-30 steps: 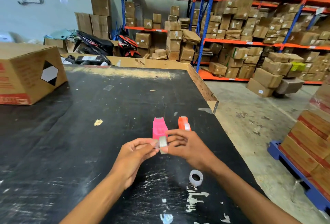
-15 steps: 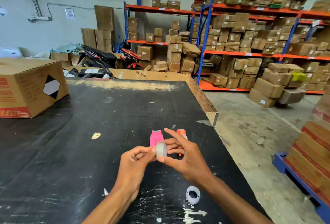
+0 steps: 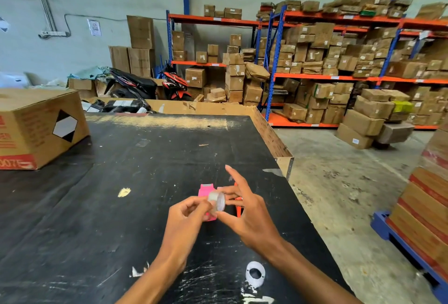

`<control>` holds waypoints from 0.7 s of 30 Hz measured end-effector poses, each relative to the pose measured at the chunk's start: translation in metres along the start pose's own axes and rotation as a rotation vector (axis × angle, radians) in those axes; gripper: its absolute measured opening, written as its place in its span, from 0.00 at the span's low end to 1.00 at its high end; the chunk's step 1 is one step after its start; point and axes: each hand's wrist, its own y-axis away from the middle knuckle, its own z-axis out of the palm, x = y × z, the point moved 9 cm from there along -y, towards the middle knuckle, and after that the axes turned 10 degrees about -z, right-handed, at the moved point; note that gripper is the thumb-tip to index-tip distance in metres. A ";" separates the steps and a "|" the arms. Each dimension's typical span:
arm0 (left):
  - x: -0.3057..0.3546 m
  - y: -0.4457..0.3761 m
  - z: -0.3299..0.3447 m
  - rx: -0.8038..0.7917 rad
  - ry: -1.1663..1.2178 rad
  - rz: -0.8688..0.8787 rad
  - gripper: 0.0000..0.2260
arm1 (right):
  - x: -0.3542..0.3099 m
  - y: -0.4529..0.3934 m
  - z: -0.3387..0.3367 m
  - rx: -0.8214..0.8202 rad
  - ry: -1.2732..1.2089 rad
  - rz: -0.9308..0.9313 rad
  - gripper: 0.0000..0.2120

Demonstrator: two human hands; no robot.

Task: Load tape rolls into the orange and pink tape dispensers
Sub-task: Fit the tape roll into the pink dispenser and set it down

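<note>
A small clear tape roll (image 3: 216,201) is held up above the black table (image 3: 135,172), pinched between thumb and fingers of my right hand (image 3: 247,214). My left hand (image 3: 186,219) has its fingertips at the roll's left side, picking at it. Behind the hands lies the pink dispenser (image 3: 205,191), partly hidden. The orange dispenser (image 3: 238,209) shows only as slivers behind my right fingers. A second clear tape roll (image 3: 255,273) lies flat on the table near me, between my forearms.
A large cardboard box (image 3: 36,126) sits on the table's far left. The table's right edge (image 3: 274,139) drops to a concrete floor. Shelves of cartons (image 3: 339,66) stand beyond, and stacked boxes on a blue pallet (image 3: 426,206) are at the right.
The roll has turned in my hands so its flat side faces more toward me. My right index finger has lifted and spread. The camera view has tilted upward slightly.
</note>
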 end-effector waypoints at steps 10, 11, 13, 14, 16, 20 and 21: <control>0.010 -0.013 0.000 0.041 -0.286 0.118 0.07 | 0.018 -0.006 0.013 -0.120 0.046 -0.012 0.39; 0.008 -0.015 -0.001 0.039 -0.276 0.101 0.08 | 0.020 -0.007 0.013 -0.122 0.023 0.000 0.38; 0.006 -0.020 -0.004 0.038 -0.267 0.065 0.08 | 0.027 -0.011 0.014 -0.097 -0.036 0.051 0.31; 0.004 -0.024 -0.005 0.030 -0.255 0.033 0.09 | 0.032 -0.013 0.012 -0.073 -0.067 0.086 0.27; -0.001 -0.034 -0.006 0.000 -0.178 -0.048 0.11 | 0.043 -0.020 0.013 -0.039 -0.124 0.162 0.21; -0.001 -0.045 -0.006 -0.024 -0.070 -0.095 0.13 | 0.050 -0.038 0.020 -0.036 -0.042 0.196 0.21; -0.001 -0.047 -0.007 -0.018 -0.053 -0.095 0.14 | 0.049 -0.042 0.021 -0.038 -0.003 0.193 0.20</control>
